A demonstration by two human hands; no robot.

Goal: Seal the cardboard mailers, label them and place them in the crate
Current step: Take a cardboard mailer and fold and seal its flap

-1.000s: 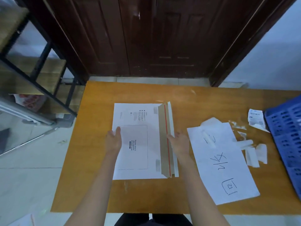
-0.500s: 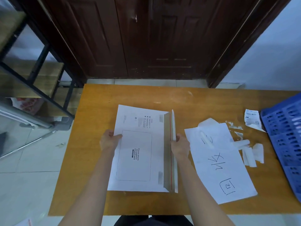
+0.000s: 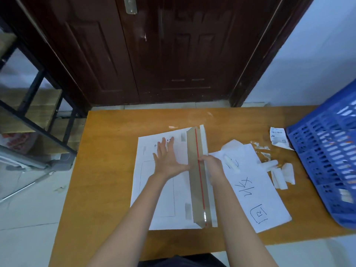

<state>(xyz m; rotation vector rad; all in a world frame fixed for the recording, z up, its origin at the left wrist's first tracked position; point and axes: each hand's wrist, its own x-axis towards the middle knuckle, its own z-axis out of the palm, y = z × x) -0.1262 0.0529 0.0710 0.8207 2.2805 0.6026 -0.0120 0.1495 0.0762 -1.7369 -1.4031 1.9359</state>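
A: Starting at the left, what is the left hand (image 3: 167,160) doing?

B: It lies flat on the white mailer (image 3: 165,189), fingers straight and spread, pinning it to the wooden table (image 3: 107,170). It grips nothing; it only presses.

A: And the mailer itself?

B: It lies in the middle of the table, long side running away from the person. Its brown flap (image 3: 197,176) stands up along the right edge, with a red strip down it.

A: So which step is this?

B: Sealing, I'd judge. The flap isn't yet down on the body of the mailer.

A: The right hand (image 3: 212,166)?

B: It is at the flap's outer edge, about halfway along, fingers curled over that edge and holding it. How tightly, I can't tell.

A: What does the next move need?

B: Probably folding the flap leftward over the body and rubbing it flat along its length. The left hand would have to move clear first, as it lies close to where the flap would land. Whether a backing still covers the glue, I can't make out.

A: Further right?

B: A white sheet with handwriting (image 3: 254,187) just beside the mailer, some paper scraps (image 3: 281,174), then the blue crate (image 3: 327,160) at the table's right end, well apart from the mailer.
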